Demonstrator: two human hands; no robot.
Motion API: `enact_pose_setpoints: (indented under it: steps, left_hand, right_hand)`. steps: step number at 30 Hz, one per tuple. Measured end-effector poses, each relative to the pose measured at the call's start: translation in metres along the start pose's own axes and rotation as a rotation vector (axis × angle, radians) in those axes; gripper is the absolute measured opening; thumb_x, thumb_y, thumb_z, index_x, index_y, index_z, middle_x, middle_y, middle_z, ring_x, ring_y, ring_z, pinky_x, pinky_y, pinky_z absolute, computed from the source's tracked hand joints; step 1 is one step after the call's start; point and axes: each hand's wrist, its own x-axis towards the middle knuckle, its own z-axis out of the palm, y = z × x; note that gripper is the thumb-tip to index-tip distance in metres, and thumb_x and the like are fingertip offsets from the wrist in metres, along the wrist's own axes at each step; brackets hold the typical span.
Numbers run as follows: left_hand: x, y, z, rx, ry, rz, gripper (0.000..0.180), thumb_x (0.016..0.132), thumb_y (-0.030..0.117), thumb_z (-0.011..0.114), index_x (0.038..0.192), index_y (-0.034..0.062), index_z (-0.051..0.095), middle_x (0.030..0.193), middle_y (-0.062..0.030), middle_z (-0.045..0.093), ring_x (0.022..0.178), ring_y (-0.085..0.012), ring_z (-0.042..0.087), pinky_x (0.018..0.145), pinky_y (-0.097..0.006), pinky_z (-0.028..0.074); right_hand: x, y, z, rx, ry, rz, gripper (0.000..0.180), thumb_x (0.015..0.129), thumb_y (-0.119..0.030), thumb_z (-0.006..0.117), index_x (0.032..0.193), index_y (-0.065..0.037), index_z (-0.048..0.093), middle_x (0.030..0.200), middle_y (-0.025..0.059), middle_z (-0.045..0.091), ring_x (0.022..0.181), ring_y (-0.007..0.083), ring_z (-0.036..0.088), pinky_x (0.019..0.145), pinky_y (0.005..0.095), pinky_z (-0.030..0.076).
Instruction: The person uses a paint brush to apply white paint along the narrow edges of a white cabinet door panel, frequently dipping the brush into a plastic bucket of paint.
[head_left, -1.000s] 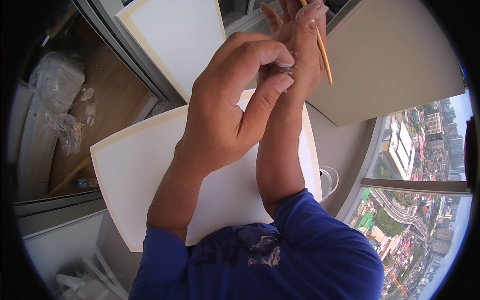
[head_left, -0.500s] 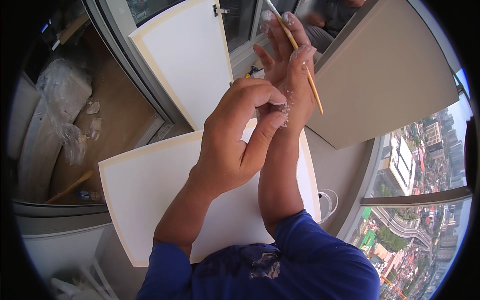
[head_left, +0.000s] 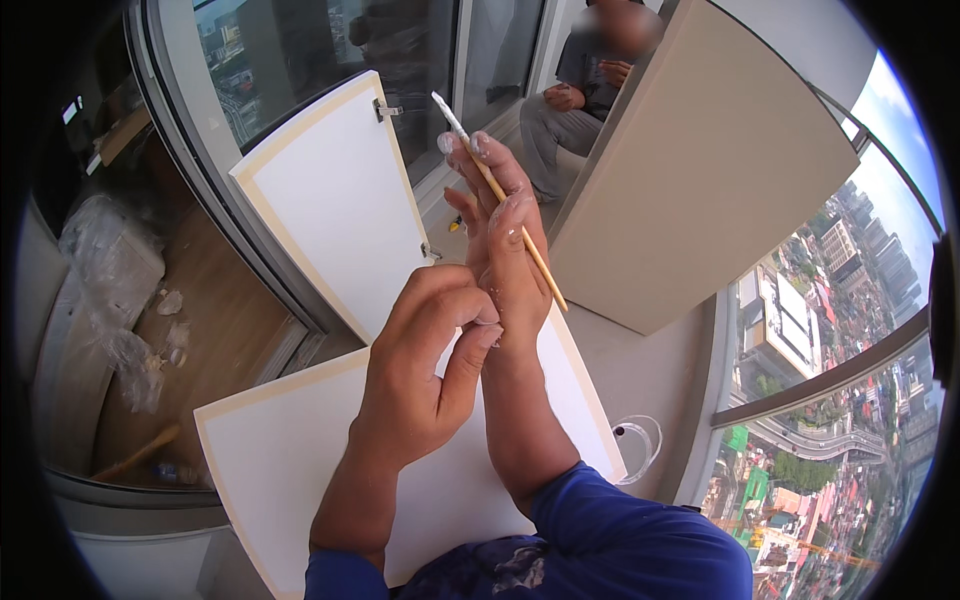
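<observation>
A thin wooden stick [head_left: 452,117], white at its upper end and tapering at the lower, lies slanted in my right hand [head_left: 512,255]. Its thumb presses the stick against the fingers, and the fingertips are smeared white. My left hand [head_left: 420,370] is bent into a pinch against the right wrist, with white specks around the fingertips. What the pinch holds, if anything, is hidden. Beneath both forearms is a white panel [head_left: 290,450] with a cream border.
A second white panel [head_left: 340,200] with metal hinges [head_left: 384,111] leans behind my hands. At right stands a large beige panel [head_left: 700,170], with a seated person [head_left: 585,85] beyond. Clear tubing [head_left: 645,455] lies by the window; plastic-wrapped material [head_left: 105,250] lies indoors at left.
My view has tilted up, so both hands appear lower and further left, and more of the seated person shows. The left pinch stays at the right wrist, with fewer white crumbs visible.
</observation>
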Motion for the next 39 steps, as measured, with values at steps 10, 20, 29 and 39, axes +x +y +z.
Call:
enact_pose_setpoints:
  steps: [10,20,29,39]
  left_hand:
    - [-0.006,0.005,0.008,0.020,0.033,-0.022,0.013,0.100,0.000,0.062,0.113,-0.0005,0.061,0.110,-0.0129,0.061,0.099,-0.0214,0.060,0.087,-0.033,0.050]
    - [-0.005,0.012,0.009,0.013,0.031,-0.010,0.010,0.098,-0.001,0.065,0.108,0.0006,0.063,0.111,-0.0143,0.062,0.095,-0.0248,0.064,0.083,-0.035,0.053]
    - [-0.008,0.013,0.006,0.087,0.048,0.039,0.011,0.098,-0.002,0.063,0.109,-0.0002,0.062,0.111,-0.0156,0.061,0.095,-0.0271,0.065,0.082,-0.036,0.053]
    - [-0.009,0.011,0.006,0.060,0.064,0.065,0.011,0.098,-0.002,0.065,0.110,-0.0018,0.063,0.110,-0.0169,0.061,0.096,-0.0312,0.064,0.084,-0.039,0.055]
  right_hand:
    - [-0.005,-0.003,-0.003,0.021,-0.007,-0.065,0.065,0.113,-0.052,0.037,0.154,-0.002,0.045,0.151,0.0171,0.056,0.147,0.0259,0.047,0.117,0.0406,0.033]
    - [-0.005,-0.007,-0.002,0.041,0.005,-0.057,0.060,0.115,-0.045,0.037,0.154,-0.001,0.044,0.150,0.0197,0.057,0.147,0.0277,0.046,0.117,0.0413,0.033]
    - [-0.008,-0.004,0.003,0.044,0.021,-0.104,0.059,0.115,-0.043,0.039,0.153,0.001,0.045,0.151,0.0205,0.056,0.145,0.0283,0.048,0.115,0.0405,0.035]
    - [-0.009,-0.001,0.003,-0.006,0.080,-0.123,0.062,0.114,-0.046,0.039,0.153,0.002,0.046,0.147,0.0186,0.060,0.140,0.0281,0.053,0.111,0.0390,0.038]
